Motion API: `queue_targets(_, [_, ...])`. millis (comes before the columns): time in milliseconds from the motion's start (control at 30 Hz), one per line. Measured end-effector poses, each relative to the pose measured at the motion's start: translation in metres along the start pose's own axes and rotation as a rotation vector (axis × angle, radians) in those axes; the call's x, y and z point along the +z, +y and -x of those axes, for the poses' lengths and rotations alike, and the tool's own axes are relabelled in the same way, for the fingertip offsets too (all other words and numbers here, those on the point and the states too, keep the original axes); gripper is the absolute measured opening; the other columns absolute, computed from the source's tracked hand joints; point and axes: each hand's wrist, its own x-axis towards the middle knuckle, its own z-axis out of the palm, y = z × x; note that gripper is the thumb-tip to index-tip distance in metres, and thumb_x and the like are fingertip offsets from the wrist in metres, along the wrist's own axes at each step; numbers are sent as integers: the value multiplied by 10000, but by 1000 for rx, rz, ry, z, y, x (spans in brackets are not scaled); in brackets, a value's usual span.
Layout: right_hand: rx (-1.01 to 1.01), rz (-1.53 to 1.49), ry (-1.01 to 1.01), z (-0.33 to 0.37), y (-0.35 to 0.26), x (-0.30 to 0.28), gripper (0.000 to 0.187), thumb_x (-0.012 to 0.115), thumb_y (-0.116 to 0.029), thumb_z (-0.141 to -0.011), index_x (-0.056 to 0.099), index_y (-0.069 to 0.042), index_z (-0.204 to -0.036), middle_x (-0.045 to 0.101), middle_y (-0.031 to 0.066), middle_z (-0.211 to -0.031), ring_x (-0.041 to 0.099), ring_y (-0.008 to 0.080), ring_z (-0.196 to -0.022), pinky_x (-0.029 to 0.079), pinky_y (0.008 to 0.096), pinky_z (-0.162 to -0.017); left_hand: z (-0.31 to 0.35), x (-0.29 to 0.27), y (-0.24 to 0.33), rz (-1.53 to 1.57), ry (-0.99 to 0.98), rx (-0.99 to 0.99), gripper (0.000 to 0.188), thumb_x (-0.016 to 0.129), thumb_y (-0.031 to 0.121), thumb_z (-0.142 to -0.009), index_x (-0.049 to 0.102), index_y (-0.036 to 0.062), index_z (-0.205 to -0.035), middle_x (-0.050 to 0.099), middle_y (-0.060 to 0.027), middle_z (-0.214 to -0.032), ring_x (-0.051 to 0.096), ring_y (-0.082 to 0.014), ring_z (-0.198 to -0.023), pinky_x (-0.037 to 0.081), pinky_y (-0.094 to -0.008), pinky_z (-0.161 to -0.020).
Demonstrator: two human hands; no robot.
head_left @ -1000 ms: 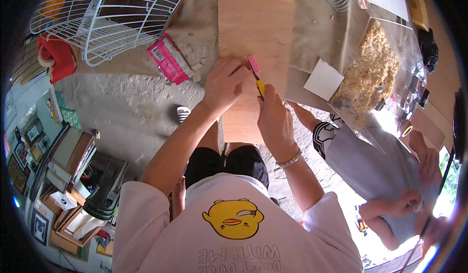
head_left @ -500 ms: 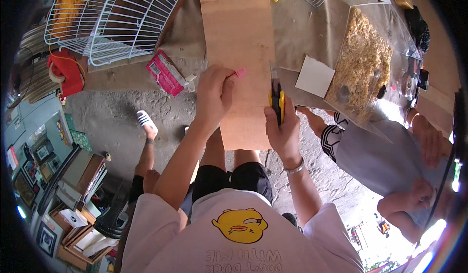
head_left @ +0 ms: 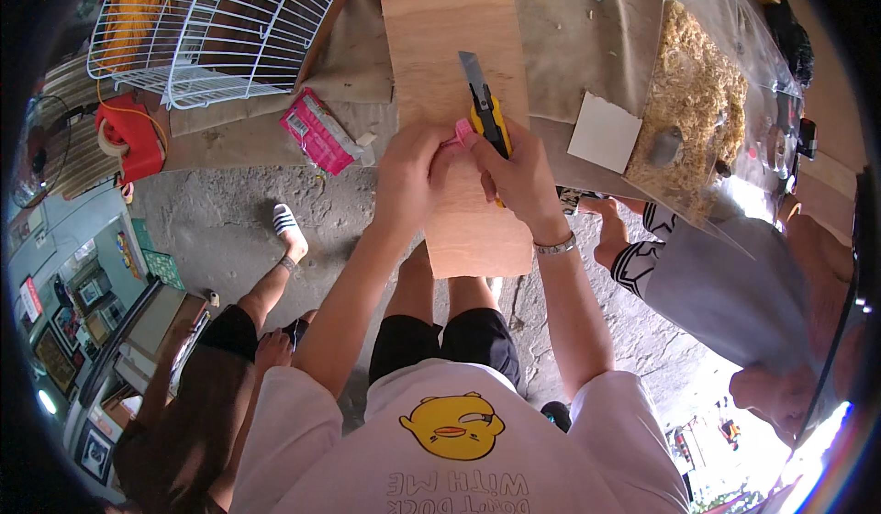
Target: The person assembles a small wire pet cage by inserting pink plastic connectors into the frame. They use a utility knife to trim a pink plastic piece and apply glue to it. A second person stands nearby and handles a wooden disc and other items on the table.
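Observation:
A yellow and black utility knife [head_left: 491, 117] lies in the grip of my right hand [head_left: 525, 176], its blade out and pointing away from me. My left hand [head_left: 408, 167] pinches a small pink piece [head_left: 462, 132], whose kind I cannot make out. The right thumb reaches across and touches or nearly touches that piece. Both hands are over a long light-brown wooden board [head_left: 450, 27], whose near end juts past the table edge above my knees.
To the left are a white wire rack [head_left: 229, 87], a pink packet [head_left: 317, 133] and a red tape dispenser [head_left: 142, 133]. On the right, a white square card [head_left: 604, 134] lies beside a clear box of wood shavings [head_left: 693, 83]. People are on both sides.
My right hand has moved left and up with the knife, from the board's right side to over the board, meeting the left hand. Someone at the left has leaned into view.

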Motion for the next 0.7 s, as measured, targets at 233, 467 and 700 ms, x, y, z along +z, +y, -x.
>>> queue_targets(233, [-458,652,395,41,31,9,310,597,-124,-987,495,-27,-1263,680,259,-972,674,456,-764,543,460,-548,-2,0,1,-84,59,7,138,706,-49,-813,682,7,-937,633,-159,-911,627,-339,-831,503,-412,-701])
queue_targets(467, [-304,860,300,61,39,29,411,601,-103,-969,451,-25,-1344,668,252,-1038,691,419,-711,567,471,-557,3,4,-2,-81,61,-2,268,667,-99,-759,700,30,-992,617,-137,-942,628,-341,-890,510,-428,-746])
queue_targets(700, [-233,964,262,61,29,32,386,581,-133,-988,450,-22,-1334,636,194,-939,687,380,-655,556,445,-515,4,11,-10,-47,140,15,264,679,-97,-742,696,21,-978,617,-140,-913,618,-339,-848,501,-421,-727])
